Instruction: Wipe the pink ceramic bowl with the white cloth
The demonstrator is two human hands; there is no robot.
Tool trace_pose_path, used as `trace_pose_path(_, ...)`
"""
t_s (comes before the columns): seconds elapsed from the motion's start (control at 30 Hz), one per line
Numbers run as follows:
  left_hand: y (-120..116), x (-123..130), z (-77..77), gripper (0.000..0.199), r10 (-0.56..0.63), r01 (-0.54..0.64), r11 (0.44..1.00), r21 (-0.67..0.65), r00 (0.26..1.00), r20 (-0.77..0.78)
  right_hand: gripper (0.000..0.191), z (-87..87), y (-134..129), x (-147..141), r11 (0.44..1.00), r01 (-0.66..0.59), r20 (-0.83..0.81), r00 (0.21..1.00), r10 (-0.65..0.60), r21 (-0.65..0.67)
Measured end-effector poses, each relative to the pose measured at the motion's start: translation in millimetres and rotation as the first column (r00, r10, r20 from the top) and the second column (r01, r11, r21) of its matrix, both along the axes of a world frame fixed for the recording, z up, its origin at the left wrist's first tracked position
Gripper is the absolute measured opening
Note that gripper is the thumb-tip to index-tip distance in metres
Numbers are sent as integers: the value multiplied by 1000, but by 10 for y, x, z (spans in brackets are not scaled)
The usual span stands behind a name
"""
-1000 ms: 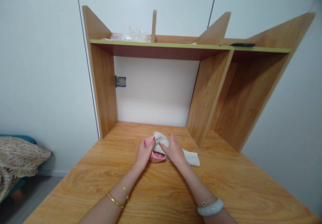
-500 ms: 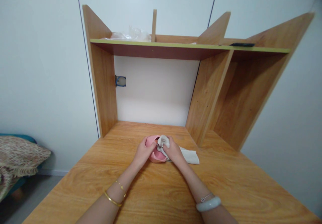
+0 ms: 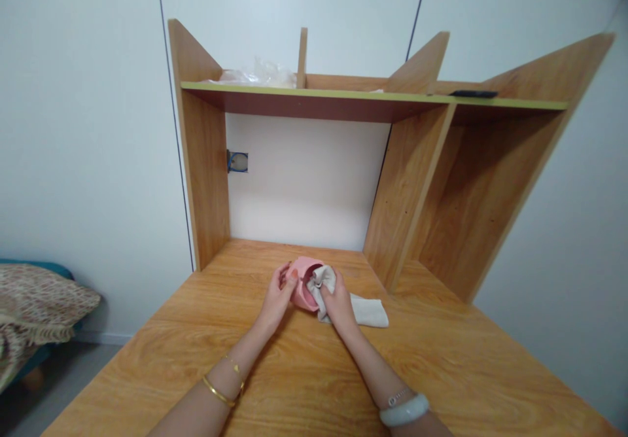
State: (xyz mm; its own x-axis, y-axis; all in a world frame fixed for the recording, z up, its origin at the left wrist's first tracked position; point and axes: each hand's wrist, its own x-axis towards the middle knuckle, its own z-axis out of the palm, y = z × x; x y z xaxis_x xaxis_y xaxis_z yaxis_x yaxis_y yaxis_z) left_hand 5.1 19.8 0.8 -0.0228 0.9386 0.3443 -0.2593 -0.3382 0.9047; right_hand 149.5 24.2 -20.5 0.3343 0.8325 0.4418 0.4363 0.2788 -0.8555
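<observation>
A small pink container (image 3: pixel 300 267) with faceted sides is tipped over the desk, its opening facing right. My left hand (image 3: pixel 279 296) grips its left side, thumb on the near wall. Bunched in my right hand (image 3: pixel 339 303) is a light grey cloth (image 3: pixel 324 279), pressed at the container's opening; part of it hangs below my fingers. The inside of the container is mostly hidden by the cloth. A flat pale strip of cloth (image 3: pixel 371 313) lies on the desk just right of my right hand; whether it joins the bunched cloth I cannot tell.
The wooden desk (image 3: pixel 304 384) carries a shelf unit (image 3: pixel 314 95) at its back. On the shelf are a clear plastic bag (image 3: pixel 260 74) and a dark flat object (image 3: pixel 473 94). A wall box with blue wires (image 3: pixel 239 161) shows behind. At left stands a seat with a patterned throw (image 3: pixel 44 299).
The container has turned and risen slightly, so its opening now faces more to the right. My left thumb has drawn back from the rim to the outer wall. The cloth stays in my right hand.
</observation>
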Motion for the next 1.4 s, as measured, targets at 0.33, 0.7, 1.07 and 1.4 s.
trace_pose_path(0.33, -226, 156, -73, 79, -108, 142, 983, 114, 959, -262, 53, 0, 82, -44, 989, -104, -387, 912, 137, 103)
trace_pose_path(0.7, -195, 123, -17, 56, 88, -46, 991, 125, 933, -349, 74, -110, 154, -102, 996, -84, -376, 922, 91, 37)
trace_pose_path(1.07, -146, -36, 40, 46, 204, -200, 978, 65, 835, -510, 86, 6, 101, 25, 995, 96, -127, 987, -100, -40)
trace_pose_path(1.4, -259, -115, 199, 60, 228, -224, 970, 93, 714, -662, 79, 69, -42, 11, 996, -57, 7, 998, 58, -73)
